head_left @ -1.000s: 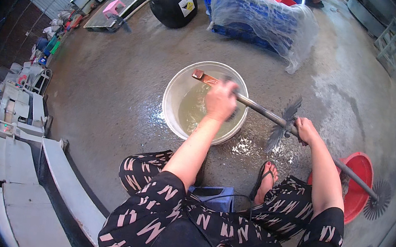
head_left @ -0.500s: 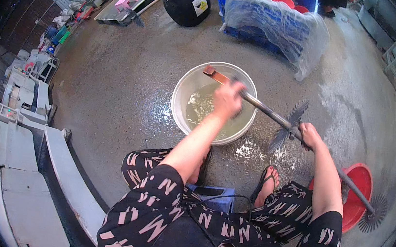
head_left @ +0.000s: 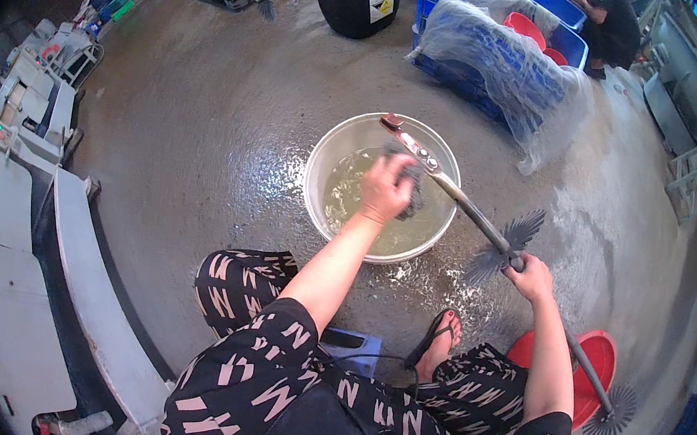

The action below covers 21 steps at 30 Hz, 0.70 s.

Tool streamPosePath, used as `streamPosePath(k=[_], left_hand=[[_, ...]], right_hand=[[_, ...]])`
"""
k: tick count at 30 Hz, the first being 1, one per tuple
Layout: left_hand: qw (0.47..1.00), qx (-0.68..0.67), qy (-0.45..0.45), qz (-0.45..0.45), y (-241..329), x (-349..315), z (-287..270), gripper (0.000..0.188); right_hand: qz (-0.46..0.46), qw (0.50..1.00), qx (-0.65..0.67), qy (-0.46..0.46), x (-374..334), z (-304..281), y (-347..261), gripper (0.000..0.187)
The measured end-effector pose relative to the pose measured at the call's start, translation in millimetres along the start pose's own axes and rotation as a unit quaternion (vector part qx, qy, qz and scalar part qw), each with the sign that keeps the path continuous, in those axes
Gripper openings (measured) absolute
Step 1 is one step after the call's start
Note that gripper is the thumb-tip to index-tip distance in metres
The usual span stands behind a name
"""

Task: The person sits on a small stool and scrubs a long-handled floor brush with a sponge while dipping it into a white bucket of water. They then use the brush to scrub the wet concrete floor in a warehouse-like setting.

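My right hand (head_left: 531,279) is closed around a long metal pole (head_left: 476,213), beside a dark fringed disc (head_left: 522,230) on its shaft. A second fringed disc (head_left: 611,414) sits at the pole's lower right end. The reddish flat upper end (head_left: 402,136) reaches over a white round tub (head_left: 312,170) of cloudy water. Over that water my left hand (head_left: 383,189) grips a dark grey rag (head_left: 410,192), slightly blurred and just off the pole. A red basin (head_left: 599,358) lies under the pole's lower part.
A blue crate (head_left: 469,64) draped with clear plastic stands beyond the tub, near a black drum (head_left: 339,2). Grey-white machine panels (head_left: 104,250) line the left. Between my legs is a blue stool (head_left: 359,348). Another person (head_left: 615,29) is at the far right.
My left hand has come off the pole toward the water, and the grey rag in it now shows. My right hand keeps its hold. The view has shifted slightly, bringing the other person further in.
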<state>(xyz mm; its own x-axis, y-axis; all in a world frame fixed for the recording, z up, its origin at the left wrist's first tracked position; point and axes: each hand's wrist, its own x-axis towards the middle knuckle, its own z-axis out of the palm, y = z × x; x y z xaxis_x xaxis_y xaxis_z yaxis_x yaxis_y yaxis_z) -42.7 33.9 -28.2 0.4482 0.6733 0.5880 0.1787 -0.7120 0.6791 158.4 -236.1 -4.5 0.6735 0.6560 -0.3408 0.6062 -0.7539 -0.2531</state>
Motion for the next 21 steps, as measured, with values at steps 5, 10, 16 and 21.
streamPosePath(k=[5,10,16,21], left_hand=[[0.971,-0.019,-0.118,0.207,28,6,-1,0.03],[0.989,-0.044,-0.138,-0.009,32,24,31,0.026],[0.875,-0.207,-0.404,0.167,86,16,56,0.027],[0.936,0.002,-0.352,-0.011,23,29,-2,0.029]], right_hand=[[0.068,0.996,-0.048,-0.024,9,-1,-8,0.048],[0.073,0.994,-0.07,-0.047,21,9,-1,0.046],[0.071,0.994,-0.087,0.011,3,0,-23,0.042],[0.068,0.995,-0.068,0.013,2,1,-13,0.039]])
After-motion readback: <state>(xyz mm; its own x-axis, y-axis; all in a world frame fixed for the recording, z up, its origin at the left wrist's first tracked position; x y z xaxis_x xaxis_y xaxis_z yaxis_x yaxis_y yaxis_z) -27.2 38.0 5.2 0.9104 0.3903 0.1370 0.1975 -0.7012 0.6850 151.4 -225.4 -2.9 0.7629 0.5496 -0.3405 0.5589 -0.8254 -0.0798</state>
